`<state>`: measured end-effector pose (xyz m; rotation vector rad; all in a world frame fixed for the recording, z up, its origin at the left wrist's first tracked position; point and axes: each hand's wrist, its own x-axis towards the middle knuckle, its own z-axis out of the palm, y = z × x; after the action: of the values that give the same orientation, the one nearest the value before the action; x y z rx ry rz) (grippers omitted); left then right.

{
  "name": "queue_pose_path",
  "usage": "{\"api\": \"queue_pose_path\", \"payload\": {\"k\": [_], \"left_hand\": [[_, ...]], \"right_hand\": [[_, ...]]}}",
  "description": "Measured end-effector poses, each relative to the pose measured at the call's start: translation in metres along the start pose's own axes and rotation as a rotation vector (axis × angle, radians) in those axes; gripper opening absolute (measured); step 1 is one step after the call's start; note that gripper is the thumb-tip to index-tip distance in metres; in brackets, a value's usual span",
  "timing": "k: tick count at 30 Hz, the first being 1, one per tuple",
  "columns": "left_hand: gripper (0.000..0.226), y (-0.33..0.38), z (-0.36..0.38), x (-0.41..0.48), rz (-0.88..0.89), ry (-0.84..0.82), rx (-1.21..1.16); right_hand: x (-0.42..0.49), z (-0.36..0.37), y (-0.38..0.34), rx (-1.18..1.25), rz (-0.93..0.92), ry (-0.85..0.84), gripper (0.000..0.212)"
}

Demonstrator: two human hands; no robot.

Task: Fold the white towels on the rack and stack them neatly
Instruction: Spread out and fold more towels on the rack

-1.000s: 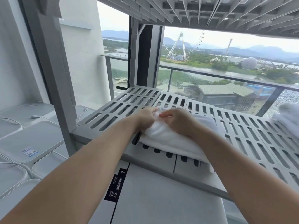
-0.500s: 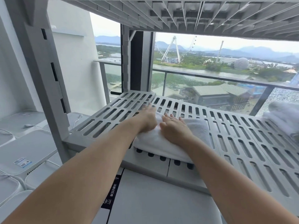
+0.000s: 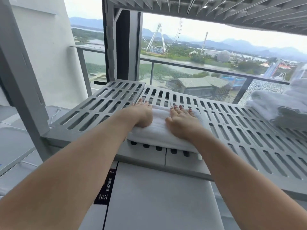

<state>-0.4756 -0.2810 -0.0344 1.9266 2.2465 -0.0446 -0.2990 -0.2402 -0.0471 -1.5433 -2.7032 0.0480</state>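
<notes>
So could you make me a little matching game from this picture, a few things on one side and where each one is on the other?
Things:
1. left hand
2. right hand
3. folded towel
4. towel pile

Places:
A. far right end of the slatted shelf
B. flat on the towel's left part
C. under both palms, at the shelf's front edge
D. flat on the towel's right part

Pairs: 1-B, 2-D, 3-C, 4-A

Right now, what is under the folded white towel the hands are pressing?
The folded towel lies on the grey slotted shelf, its near edge covering some slots. Both hands press flat on top. Anything beneath the towel is hidden.
</notes>
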Motion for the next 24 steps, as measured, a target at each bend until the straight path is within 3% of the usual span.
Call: {"api": "queue_pose_path", "payload": {"k": [6, 10, 13, 15, 17, 22, 24], "left_hand": [[0.079, 0.013, -0.007, -0.016, 0.04, 0.084, 0.133], [0.068, 0.026, -0.019, -0.009, 0.217, 0.277, 0.062], [0.053, 0.032, -0.022, 0.005, 0.202, 0.24, -0.138], [0.046, 0.033, -0.017, 0.01, 0.174, 0.172, -0.152], [0.045, 0.035, -0.013, 0.011, 0.154, 0.152, -0.113], [0.049, 0.053, -0.014, 0.003, -0.048, 0.147, 0.039], [0.056, 0.06, -0.014, -0.007, -0.095, 0.103, 0.044]], "right_hand": [[-0.024, -0.001, 0.023, 0.092, 0.073, 0.082, 0.061], [-0.039, 0.01, 0.012, 0.008, -0.015, 0.479, 0.044], [-0.056, 0.023, 0.004, 0.015, -0.213, 0.701, 0.028], [-0.063, 0.03, 0.01, 0.08, -0.377, 0.728, 0.019], [-0.063, 0.03, 0.023, 0.099, -0.449, 0.698, 0.027], [-0.056, 0.025, 0.054, 0.007, -0.465, 0.63, 0.03], [-0.053, 0.018, 0.073, -0.031, -0.356, 0.627, 0.031]]}}
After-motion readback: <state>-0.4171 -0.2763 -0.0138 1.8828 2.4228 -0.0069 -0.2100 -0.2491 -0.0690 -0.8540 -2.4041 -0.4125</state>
